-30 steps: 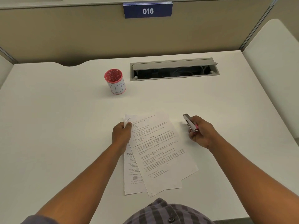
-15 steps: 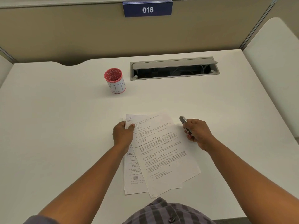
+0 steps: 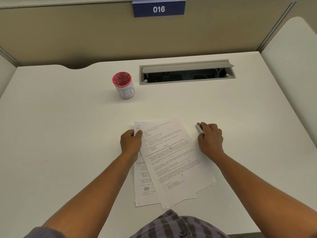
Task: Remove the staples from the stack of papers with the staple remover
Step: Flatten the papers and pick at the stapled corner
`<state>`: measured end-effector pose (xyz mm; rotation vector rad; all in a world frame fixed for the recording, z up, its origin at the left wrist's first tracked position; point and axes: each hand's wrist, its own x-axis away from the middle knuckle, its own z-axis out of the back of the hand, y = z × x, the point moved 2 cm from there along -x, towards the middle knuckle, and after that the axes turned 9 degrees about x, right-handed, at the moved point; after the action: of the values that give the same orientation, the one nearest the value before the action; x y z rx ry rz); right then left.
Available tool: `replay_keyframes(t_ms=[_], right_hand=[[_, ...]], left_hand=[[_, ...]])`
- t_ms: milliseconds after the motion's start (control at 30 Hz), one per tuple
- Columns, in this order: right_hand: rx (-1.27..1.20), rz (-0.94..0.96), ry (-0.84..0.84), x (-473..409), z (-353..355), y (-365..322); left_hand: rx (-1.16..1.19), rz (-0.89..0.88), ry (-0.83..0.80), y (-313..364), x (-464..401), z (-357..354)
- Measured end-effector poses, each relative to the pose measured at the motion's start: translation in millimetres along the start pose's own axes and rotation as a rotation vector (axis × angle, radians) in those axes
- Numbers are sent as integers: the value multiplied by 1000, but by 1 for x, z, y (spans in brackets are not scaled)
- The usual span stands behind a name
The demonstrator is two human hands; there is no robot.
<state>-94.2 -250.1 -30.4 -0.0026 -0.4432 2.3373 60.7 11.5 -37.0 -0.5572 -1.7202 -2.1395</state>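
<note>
Hidden: the remover (image 3: 200, 128) is mostly covered by the right hand (image 3: 210, 139) closed around it; only its grey far end shows, right of the papers.
Left hand (image 3: 131, 143): pinches the far-left corner of the papers (image 3: 171, 162), fanned on the worktop (image 3: 68, 134).
Unreadable: page print.
Writing: sign (image 3: 158, 9) "016"; cup (image 3: 123, 85) "BIN".

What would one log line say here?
left hand: pinching fanned white printed papers corner | right hand: gripping small silver staple remover, beside papers
</note>
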Motion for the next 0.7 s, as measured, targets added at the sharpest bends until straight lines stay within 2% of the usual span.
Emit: replay_keyframes(t_ms=[267,400,567,700], right_hand=[[21,-18,7,1,0,-2],[87,146,101,-1,2,-14],[16,279,-27,-15,-3,-39],[83,343,-79,-23,-7,-50]], left_hand=[[8,17,22,-2,-2,-2],[-8,13,19,-4,-2,-4],[-35,7,13,-3,0,-3],[-29,14,15,-2,0,-3]])
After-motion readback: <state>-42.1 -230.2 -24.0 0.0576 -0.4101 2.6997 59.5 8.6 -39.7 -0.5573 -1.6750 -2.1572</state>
